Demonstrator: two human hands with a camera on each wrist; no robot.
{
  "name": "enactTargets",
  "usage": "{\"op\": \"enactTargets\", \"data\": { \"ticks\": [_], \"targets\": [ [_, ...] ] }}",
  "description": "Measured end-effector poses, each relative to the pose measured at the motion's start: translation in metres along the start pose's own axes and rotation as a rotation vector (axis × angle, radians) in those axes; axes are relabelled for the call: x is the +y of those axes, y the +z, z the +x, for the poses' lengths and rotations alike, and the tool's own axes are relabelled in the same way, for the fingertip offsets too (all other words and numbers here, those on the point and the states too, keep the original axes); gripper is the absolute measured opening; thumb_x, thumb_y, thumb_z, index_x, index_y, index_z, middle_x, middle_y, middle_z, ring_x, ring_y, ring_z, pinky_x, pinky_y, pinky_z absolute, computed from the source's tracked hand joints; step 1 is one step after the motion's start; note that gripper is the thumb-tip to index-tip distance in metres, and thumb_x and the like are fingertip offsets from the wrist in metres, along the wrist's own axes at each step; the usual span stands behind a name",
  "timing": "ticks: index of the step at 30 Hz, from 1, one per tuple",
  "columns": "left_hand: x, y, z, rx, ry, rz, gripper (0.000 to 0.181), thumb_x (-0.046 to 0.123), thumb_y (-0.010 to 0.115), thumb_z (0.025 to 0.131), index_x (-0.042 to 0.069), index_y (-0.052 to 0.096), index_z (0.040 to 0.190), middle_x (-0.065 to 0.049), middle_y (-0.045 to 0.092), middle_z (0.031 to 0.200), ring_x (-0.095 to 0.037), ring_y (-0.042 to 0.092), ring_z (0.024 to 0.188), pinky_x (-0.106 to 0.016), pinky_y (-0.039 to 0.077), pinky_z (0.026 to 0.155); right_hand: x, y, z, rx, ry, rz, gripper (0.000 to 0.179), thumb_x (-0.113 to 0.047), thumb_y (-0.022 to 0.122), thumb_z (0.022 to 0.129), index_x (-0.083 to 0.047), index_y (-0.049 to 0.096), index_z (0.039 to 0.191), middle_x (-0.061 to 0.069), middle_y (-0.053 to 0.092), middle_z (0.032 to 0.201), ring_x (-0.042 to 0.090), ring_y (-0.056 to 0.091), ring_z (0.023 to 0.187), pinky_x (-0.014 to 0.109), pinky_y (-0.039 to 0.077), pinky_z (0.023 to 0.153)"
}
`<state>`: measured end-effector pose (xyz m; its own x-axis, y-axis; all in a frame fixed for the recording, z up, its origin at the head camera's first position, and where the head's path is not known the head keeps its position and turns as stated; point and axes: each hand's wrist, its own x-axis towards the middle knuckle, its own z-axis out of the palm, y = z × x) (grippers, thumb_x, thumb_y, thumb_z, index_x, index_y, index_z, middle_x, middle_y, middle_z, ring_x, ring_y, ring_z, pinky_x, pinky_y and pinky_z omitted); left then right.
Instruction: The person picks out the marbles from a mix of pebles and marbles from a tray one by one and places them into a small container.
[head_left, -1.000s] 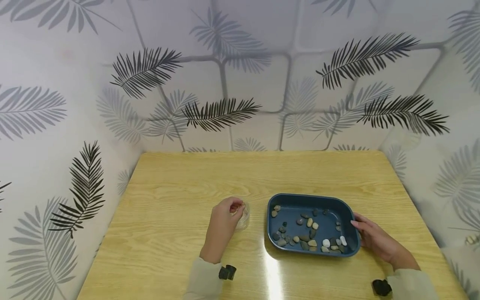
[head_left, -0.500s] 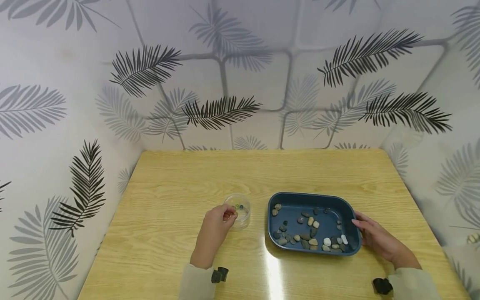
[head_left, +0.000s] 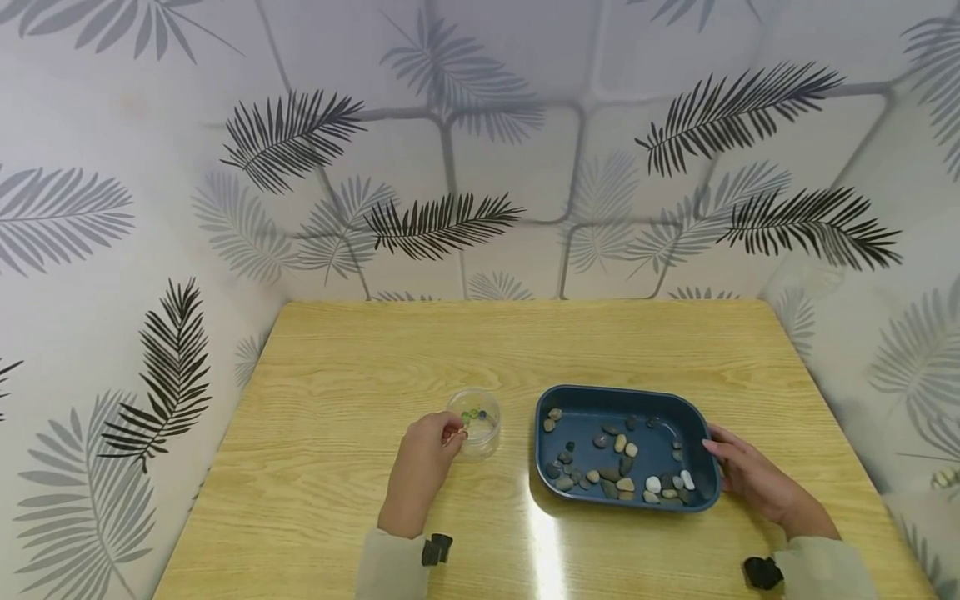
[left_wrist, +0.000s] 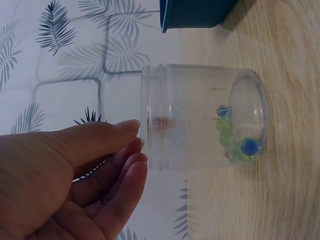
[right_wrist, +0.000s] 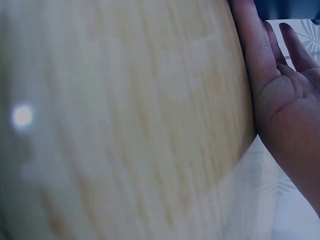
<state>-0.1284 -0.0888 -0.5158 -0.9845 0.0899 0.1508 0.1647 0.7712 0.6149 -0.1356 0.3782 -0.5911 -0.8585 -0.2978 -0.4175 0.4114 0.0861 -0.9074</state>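
Observation:
A clear jar (head_left: 480,446) stands on the table with several green, yellowish and blue marbles (left_wrist: 250,146) at its bottom. My left hand (head_left: 422,467) has thumb and fingertips together right at the near left part of the jar's rim, pinching there. In the left wrist view the thumb (left_wrist: 112,134) and curled fingers meet at the jar's mouth. To the right is a dark blue tray (head_left: 540,450) holding many pebbles (head_left: 625,484), grey, brown, tan and white. My right hand (head_left: 765,483) grips the tray's right end, thumb at the rim and the other fingers largely hidden behind its outer wall.
Both things are on a wood-patterned table (head_left: 360,358). Leaf-patterned covering (head_left: 510,167) rises behind it and along both sides. A narrow strip of tabletop separates the jar from the tray, and a light reflection lies in front of them.
My left hand has moved left from over the jar's mouth to its near left rim, uncovering the marbles. The jar, the tray and my right hand look unmoved.

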Motion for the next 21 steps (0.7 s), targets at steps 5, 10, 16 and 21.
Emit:
{"op": "enactTargets", "data": {
  "ticks": [5, 10, 16, 21],
  "targets": [
    [0.000, 0.000, 0.000, 0.008, 0.010, -0.003, 0.012, 0.014, 0.065, 0.081, 0.008, 0.065, 0.091, 0.001, 0.060, 0.081, -0.009, 0.054, 0.071, -0.023, 0.045, 0.063, 0.001, 0.000, 0.000, 0.005, 0.008, -0.001, 0.063, -0.032, 0.037, 0.095, -0.007, 0.005, 0.142, -0.019, 0.041, 0.117, 0.003, 0.048, 0.103, 0.039, 0.042, 0.082],
    [0.002, 0.001, 0.001, 0.018, 0.028, -0.013, 0.011, 0.015, 0.064, 0.081, 0.008, 0.065, 0.090, 0.002, 0.060, 0.080, -0.008, 0.054, 0.070, -0.022, 0.045, 0.062, 0.000, -0.001, 0.000, 0.012, 0.025, -0.009, 0.064, -0.034, 0.038, 0.094, -0.009, 0.004, 0.143, -0.015, 0.037, 0.122, 0.003, 0.047, 0.103, 0.038, 0.042, 0.083],
    [0.005, 0.005, 0.002, 0.005, 0.031, -0.041, 0.011, 0.016, 0.062, 0.083, 0.009, 0.065, 0.091, 0.002, 0.060, 0.082, -0.008, 0.054, 0.072, -0.023, 0.045, 0.063, 0.001, -0.001, 0.001, 0.014, 0.031, -0.020, 0.064, -0.034, 0.038, 0.094, -0.010, 0.004, 0.143, -0.012, 0.033, 0.127, 0.002, 0.046, 0.104, 0.037, 0.042, 0.083],
    [0.012, 0.008, 0.002, -0.004, 0.040, -0.043, 0.011, 0.017, 0.062, 0.083, 0.011, 0.065, 0.092, 0.003, 0.060, 0.084, -0.008, 0.054, 0.073, -0.023, 0.046, 0.064, 0.001, -0.001, 0.002, 0.018, 0.034, -0.022, 0.064, -0.034, 0.038, 0.094, -0.011, 0.005, 0.143, -0.011, 0.035, 0.127, 0.003, 0.047, 0.104, 0.037, 0.042, 0.083]
  ]
}}
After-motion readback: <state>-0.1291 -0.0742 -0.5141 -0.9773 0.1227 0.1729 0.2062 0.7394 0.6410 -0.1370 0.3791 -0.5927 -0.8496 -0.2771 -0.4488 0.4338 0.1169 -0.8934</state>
